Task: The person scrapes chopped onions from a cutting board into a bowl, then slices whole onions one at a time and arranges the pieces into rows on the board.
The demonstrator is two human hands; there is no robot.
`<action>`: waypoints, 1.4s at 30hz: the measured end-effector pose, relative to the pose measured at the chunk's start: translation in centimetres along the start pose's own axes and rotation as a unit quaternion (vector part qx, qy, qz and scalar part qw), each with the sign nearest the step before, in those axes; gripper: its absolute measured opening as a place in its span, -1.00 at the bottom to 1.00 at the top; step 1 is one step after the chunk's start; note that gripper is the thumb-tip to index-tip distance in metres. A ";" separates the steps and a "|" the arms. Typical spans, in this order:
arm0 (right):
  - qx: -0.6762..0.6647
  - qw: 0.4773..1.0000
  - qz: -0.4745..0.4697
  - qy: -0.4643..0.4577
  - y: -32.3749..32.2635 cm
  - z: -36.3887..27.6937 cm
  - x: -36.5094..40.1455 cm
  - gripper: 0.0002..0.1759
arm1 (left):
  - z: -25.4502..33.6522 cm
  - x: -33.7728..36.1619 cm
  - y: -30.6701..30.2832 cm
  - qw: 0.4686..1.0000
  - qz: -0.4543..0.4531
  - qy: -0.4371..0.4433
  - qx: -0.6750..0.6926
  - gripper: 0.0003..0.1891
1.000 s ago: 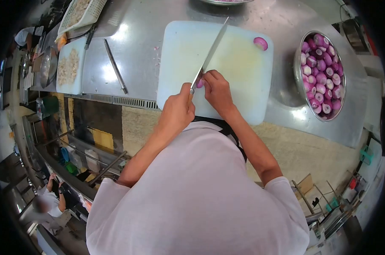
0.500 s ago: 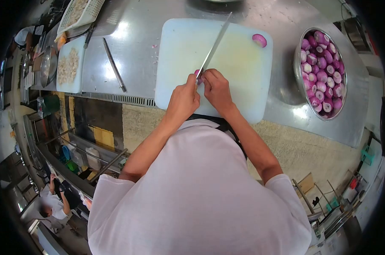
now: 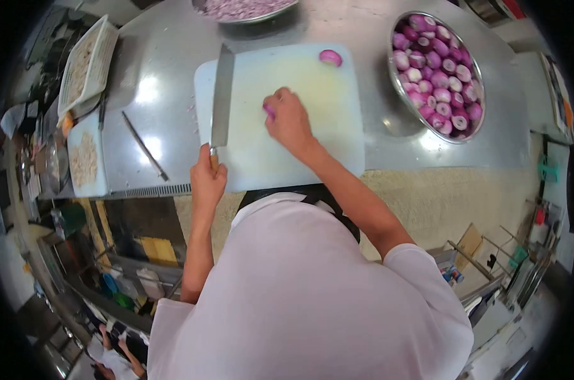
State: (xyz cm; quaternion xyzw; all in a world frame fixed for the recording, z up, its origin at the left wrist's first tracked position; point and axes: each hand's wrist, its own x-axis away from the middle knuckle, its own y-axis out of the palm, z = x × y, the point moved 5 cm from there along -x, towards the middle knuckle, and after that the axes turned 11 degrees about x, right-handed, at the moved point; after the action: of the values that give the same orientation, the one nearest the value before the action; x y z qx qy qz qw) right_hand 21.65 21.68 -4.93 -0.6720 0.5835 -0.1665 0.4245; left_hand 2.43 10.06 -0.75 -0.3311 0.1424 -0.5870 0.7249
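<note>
My left hand (image 3: 207,180) is closed around the wooden handle of a large kitchen knife (image 3: 222,101). The blade points away from me over the left side of the white cutting board (image 3: 338,136). Above the board's middle, my right hand (image 3: 290,120) has its fingers curled round a purple onion (image 3: 269,110), mostly hidden and slightly blurred. A lone onion half (image 3: 330,57) lies at the board's far right corner, apart from both hands.
At right stands a metal bowl (image 3: 398,87) full of peeled purple onions. A bowl of chopped onion (image 3: 246,7) sits beyond the board. To the left are a steel rod (image 3: 144,145), a white basket (image 3: 101,63) and a small board (image 3: 84,180) with pale chopped pieces.
My hands have moved apart. The knife has left the onion and swung to the board's left side with my left hand. The view has shifted, showing the chopped-onion bowl.
</note>
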 end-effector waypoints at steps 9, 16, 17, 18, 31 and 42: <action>0.115 0.983 0.142 0.025 -11.2 9.0 -3.3 -0.63 | 0.1 0.1 0.0 1.000 -0.016 -0.015 0.022 -0.54; 0.280 0.906 -0.193 0.253 -24.1 18.6 -0.8 -0.53 | -0.3 -0.1 0.0 0.999 -0.023 -0.021 0.012 -0.51; 0.268 0.929 -0.177 0.185 -23.9 20.0 -0.1 -0.59 | -0.3 -0.3 0.0 0.999 -0.021 -0.017 0.016 -0.51; 0.256 0.946 -0.162 0.114 -23.4 21.0 0.4 -0.64 | -0.4 -0.3 -0.1 0.999 -0.024 -0.012 0.027 -0.51; 0.058 0.982 0.094 0.153 -25.3 14.9 -0.6 -0.56 | -0.6 -0.5 -0.2 0.999 -0.030 -0.002 0.019 -0.59; -0.043 0.991 -0.117 0.045 0.0 0.3 -1.5 -0.80 | 2.8 -0.3 -0.8 0.999 -0.045 -0.003 0.030 -0.73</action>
State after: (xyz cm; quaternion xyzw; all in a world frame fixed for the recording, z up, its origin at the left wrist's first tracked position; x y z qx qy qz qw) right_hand 21.42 23.20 -4.69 -0.7447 0.5263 -0.2201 0.3462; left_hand 3.43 11.17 1.76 -0.3172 0.1076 -0.6219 0.7079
